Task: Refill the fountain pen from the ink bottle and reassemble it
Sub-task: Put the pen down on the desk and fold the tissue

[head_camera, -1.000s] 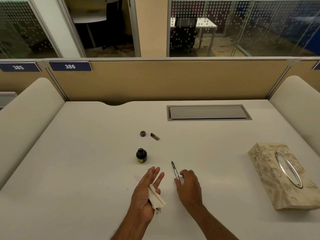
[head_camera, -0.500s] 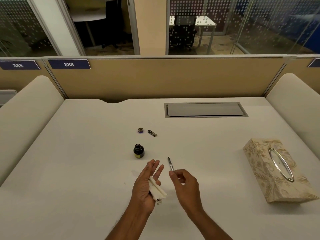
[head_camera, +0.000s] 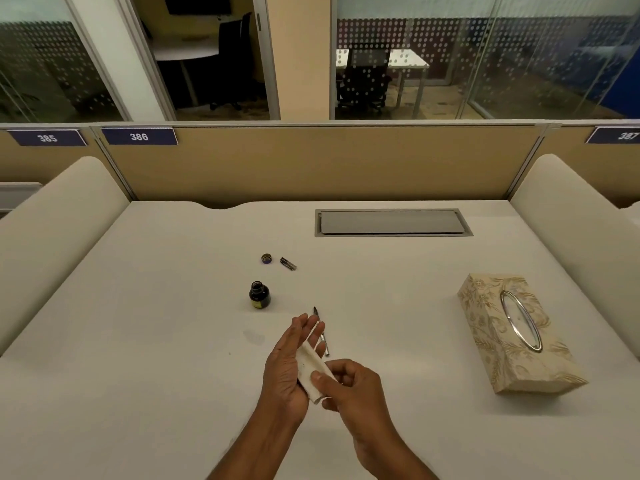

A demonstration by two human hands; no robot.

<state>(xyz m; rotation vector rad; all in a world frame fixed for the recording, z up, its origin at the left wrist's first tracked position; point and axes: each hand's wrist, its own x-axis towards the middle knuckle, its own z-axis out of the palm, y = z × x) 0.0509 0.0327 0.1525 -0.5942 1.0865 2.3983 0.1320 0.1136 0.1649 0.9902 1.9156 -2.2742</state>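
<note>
Left hand flat, cradling tissue (folded) | right hand pinching tissue

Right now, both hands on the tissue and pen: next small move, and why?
Probably fold the tissue around the pen and wipe toward the nib. The pen lies across the left hand fingers, the right hand pinches the tissue's near end, and the ink bottle stands open.

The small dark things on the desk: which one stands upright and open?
The ink bottle, nearest the left hand, stands upright with an open mouth. Its cap and the pen barrel lie farther back.
</note>
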